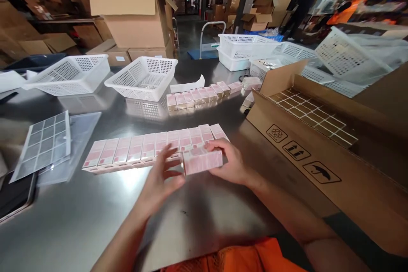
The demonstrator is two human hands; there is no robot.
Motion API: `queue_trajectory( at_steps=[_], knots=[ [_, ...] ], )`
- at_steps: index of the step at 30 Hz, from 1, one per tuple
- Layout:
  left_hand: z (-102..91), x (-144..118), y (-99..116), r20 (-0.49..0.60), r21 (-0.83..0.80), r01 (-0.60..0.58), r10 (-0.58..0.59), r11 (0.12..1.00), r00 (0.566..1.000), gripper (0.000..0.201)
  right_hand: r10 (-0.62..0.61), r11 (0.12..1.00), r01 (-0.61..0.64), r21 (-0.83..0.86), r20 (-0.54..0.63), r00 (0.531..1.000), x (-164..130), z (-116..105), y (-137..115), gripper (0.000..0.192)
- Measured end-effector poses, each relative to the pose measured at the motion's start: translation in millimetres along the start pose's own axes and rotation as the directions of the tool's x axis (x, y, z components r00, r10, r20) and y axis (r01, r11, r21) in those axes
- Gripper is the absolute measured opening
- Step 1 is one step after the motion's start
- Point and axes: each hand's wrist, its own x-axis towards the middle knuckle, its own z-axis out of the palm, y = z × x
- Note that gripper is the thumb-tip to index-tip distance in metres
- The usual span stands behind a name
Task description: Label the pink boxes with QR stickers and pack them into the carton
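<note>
A small pink-and-white box [202,162] in clear wrap lies sideways above the steel table, its right end gripped by my right hand [228,160]. My left hand [164,176] is at the box's left end with fingers and thumb spread apart; whether a fingertip touches it I cannot tell. Just behind both hands runs a row of similar boxes [129,149], side by side on the table. Farther back is a second row of pink boxes [197,95] with gold-toned sides, a strip of white paper behind it.
To the right stands an open carton [293,148] with packed boxes inside. White perforated baskets [143,78] line the table's far side. At left lie a sheet of blank labels [46,142] and a clear plastic sleeve [84,129]. People [350,6] are in the background at right.
</note>
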Motion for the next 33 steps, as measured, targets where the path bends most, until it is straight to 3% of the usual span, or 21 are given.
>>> queue_trajectory(
  at_steps=[4, 7, 9, 12, 14, 18, 22, 24, 26, 28, 33],
  knots=[
    [33.2, 14.7, -8.8, -0.047, 0.084, 0.024, -0.020, 0.996, 0.999, 0.054, -0.004, 1.000, 0.004, 0.001, 0.040, 0.999, -11.9, -14.9, 1.7, 0.071],
    [36.3, 14.5, -23.6, -0.088, 0.221, -0.069, 0.090, 0.973, 0.992, 0.053, -0.027, 0.999, 0.025, 0.026, 0.104, 0.994, -17.1, -30.3, 9.7, 0.038],
    [31.3, 9.6, -31.9, -0.093, 0.294, -0.102, 0.135, 0.950, 0.986, 0.056, -0.055, 0.998, 0.052, 0.034, 0.083, 0.995, -20.8, -32.0, 13.0, 0.015],
    [26.3, 2.6, -35.9, -0.111, 0.365, -0.107, 0.157, 0.925, 0.981, 0.055, -0.079, 0.995, 0.077, 0.061, 0.026, 0.997, -24.5, -26.8, 13.3, 0.005],
    [26.8, 1.3, -33.1, -0.122, 0.364, -0.068, 0.120, 0.929, 0.985, 0.050, -0.112, 0.992, 0.109, 0.056, 0.036, 0.993, -25.2, -24.4, 11.7, 0.010],
    [25.8, 6.4, -24.3, -0.104, 0.213, 0.107, -0.086, 0.971, 0.991, 0.041, -0.133, 0.991, 0.136, -0.013, 0.128, 0.983, -25.8, -24.6, 9.5, 0.039],
    [16.4, 10.0, -22.2, 0.035, 0.207, 0.075, -0.084, 0.975, 0.996, 0.058, -0.014, 0.999, 0.010, 0.035, 0.103, 0.995, -28.7, -20.9, 10.1, 0.033],
    [13.5, 9.0, -23.4, 0.019, 0.268, 0.095, -0.104, 0.959, 0.994, 0.070, 0.068, 0.991, -0.077, 0.107, 0.090, 0.994, -29.9, -17.9, 10.4, 0.031],
    [13.6, 7.6, -24.6, -0.034, 0.291, 0.127, -0.122, 0.948, 0.992, 0.069, 0.130, 0.978, -0.141, 0.155, 0.076, 0.989, -30.1, -15.5, 10.5, 0.023],
    [15.6, 6.9, -24.8, -0.055, 0.289, 0.125, -0.113, 0.949, 0.992, 0.065, 0.133, 0.976, -0.139, 0.169, 0.050, 0.990, -29.4, -13.9, 10.4, 0.017],
    [20.3, 7.5, -22.5, -0.072, 0.326, 0.107, -0.088, 0.939, 0.994, 0.060, 0.008, 0.988, 0.001, 0.153, -0.063, 0.998, -27.7, -10.4, 6.2, 0.009]
  ],
)
